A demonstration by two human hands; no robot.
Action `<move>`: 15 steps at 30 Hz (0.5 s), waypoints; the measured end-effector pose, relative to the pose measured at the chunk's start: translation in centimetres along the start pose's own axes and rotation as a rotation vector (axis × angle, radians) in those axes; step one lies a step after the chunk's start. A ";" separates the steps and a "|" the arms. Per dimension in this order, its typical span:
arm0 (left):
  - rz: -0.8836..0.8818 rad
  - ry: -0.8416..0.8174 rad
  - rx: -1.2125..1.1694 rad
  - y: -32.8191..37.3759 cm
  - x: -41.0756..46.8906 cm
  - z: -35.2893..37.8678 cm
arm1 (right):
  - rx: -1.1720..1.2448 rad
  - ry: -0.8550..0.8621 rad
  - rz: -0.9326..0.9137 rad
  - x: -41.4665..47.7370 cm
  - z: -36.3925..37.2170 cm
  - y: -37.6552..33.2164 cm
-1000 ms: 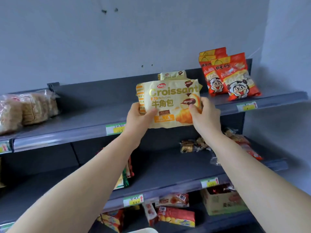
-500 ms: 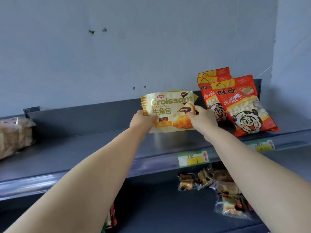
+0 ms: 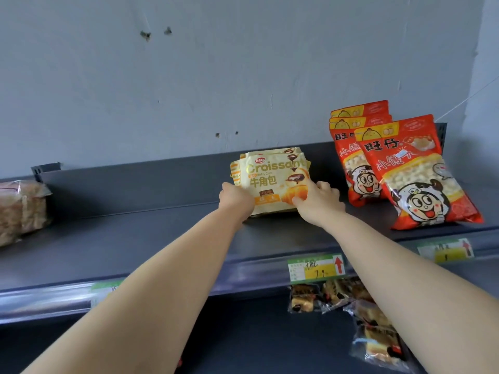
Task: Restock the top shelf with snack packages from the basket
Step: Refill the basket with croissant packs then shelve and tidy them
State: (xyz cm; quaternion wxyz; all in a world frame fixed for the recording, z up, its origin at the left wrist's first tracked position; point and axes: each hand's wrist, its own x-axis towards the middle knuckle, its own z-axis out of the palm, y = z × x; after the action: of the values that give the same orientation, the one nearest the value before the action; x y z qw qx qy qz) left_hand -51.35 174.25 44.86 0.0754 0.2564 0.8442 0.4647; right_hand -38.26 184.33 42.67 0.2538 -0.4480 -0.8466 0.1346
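A cream croissant pack (image 3: 272,182) stands upright on the grey top shelf (image 3: 151,238), its bottom edge on the shelf board. It leans against another croissant pack (image 3: 270,151) behind it at the back panel. My left hand (image 3: 235,199) grips its lower left corner and my right hand (image 3: 318,201) grips its lower right corner. The basket is out of view.
Three red snack bags (image 3: 415,174) lean upright at the shelf's right end. A clear bag of brown cakes (image 3: 21,209) lies at the far left. Price tags (image 3: 316,267) line the shelf's front rail. Small wrapped cakes (image 3: 348,300) lie on the shelf below.
Both hands carried the croissant pack up and back from in front of the shelf and set it down against the pack at the rear. The camera view rose and moved closer.
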 end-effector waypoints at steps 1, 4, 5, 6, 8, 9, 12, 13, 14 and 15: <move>0.025 0.011 0.006 -0.1 -0.1 -0.2 | -0.032 -0.003 -0.014 -0.6 0.0 -0.2; 0.117 -0.047 0.083 -0.8 -1.7 -1.5 | -0.087 0.008 -0.044 -2.7 -0.2 -1.1; 0.166 -0.053 0.115 -1.2 -2.2 -2.0 | -0.091 0.016 -0.055 -3.5 -0.3 -1.5; 0.220 -0.056 0.154 -1.6 -2.8 -2.6 | -0.098 0.025 -0.064 -4.4 -0.3 -2.0; 0.347 -0.034 0.254 -2.4 -4.4 -3.8 | -0.136 0.041 -0.075 -6.3 -0.2 -2.8; 0.392 -0.028 0.303 -2.9 -5.3 -4.4 | -0.157 0.045 -0.077 -7.3 -0.1 -3.2; 0.477 -0.025 0.405 -4.7 -7.7 -6.2 | -0.191 0.041 -0.078 -10.7 0.6 -4.1; 0.502 -0.033 0.437 -5.4 -8.5 -6.9 | -0.197 0.034 -0.075 -11.9 0.8 -4.3; 0.527 -0.041 0.462 -6.2 -9.2 -7.5 | -0.205 0.028 -0.068 -13.2 1.0 -4.7; 0.546 -0.049 0.483 -7.0 -9.9 -8.2 | -0.213 0.023 -0.056 -14.4 1.1 -5.0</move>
State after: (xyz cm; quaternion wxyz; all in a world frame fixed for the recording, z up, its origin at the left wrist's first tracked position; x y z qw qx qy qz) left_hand -48.36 160.11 42.57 -0.0938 0.4938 0.8279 0.2488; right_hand -35.56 169.65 39.55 0.2180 -0.4500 -0.8655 0.0314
